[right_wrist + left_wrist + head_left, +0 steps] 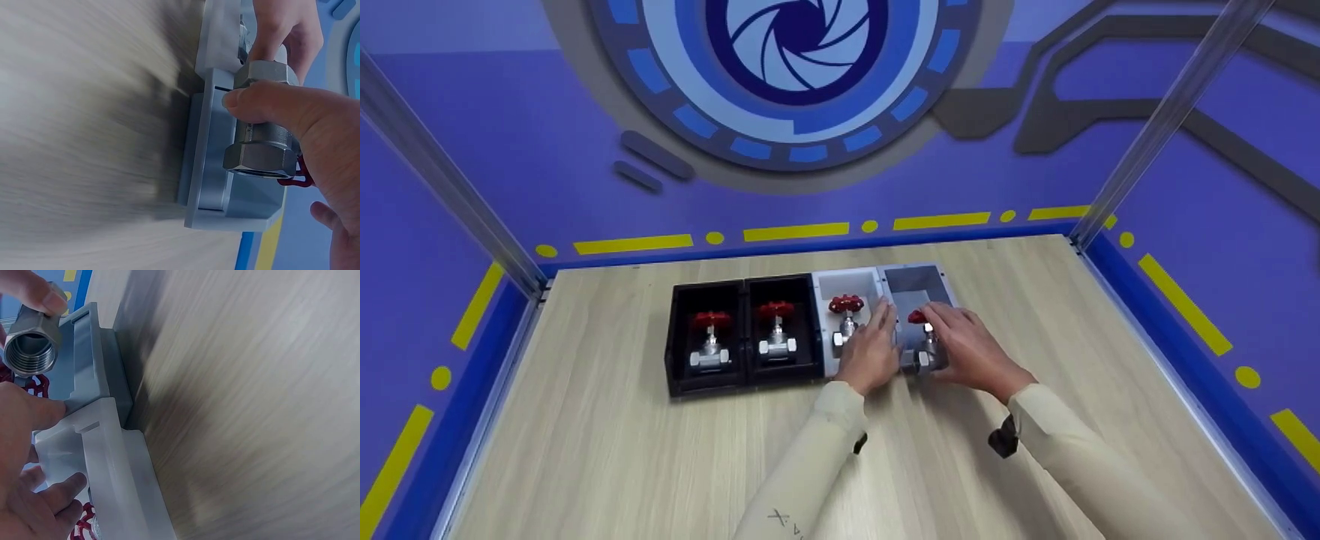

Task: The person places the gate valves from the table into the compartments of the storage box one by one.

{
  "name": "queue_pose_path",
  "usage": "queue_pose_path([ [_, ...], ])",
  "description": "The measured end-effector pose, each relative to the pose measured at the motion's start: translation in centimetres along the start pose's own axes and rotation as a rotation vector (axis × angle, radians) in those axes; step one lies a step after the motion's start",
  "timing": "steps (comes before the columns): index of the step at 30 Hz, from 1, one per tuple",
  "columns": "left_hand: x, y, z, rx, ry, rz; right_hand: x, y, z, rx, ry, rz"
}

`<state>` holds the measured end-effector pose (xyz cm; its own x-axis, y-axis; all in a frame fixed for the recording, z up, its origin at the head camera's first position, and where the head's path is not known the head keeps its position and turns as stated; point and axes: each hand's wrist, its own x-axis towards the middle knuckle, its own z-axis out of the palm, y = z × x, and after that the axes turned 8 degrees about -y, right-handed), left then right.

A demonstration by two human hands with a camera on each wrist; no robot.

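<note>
My right hand [975,349] grips a metal gate valve [264,138] with a red handwheel [916,316]. Across the valve body lies the thumb in the right wrist view, and the threaded opening shows in the left wrist view. This valve is over the front part of a grey bin [911,279]. My left hand [872,356] rests at the join between that grey bin and a white bin [840,281], its thumb near the grey rim and its fingers extended over the white bin. Another red-wheeled valve [847,304] stands in the white bin, partly hidden by the left hand.
Left of the white bin, two black bins [745,330] adjoin it in the same row. Each holds a red-wheeled valve, one at left [709,345] and one at right [777,334]. A wooden tabletop [607,442] carries the row, with purple walls [780,202] around it.
</note>
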<state>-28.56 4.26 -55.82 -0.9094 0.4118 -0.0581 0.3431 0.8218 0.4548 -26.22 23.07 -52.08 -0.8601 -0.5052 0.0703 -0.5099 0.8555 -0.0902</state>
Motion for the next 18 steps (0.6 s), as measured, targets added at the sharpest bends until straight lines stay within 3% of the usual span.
queue_pose_path([
  [18,0.0,-0.2,0.2,0.007,0.026,0.021,1.2,0.5,-0.1,0.011,-0.004,0.023],
])
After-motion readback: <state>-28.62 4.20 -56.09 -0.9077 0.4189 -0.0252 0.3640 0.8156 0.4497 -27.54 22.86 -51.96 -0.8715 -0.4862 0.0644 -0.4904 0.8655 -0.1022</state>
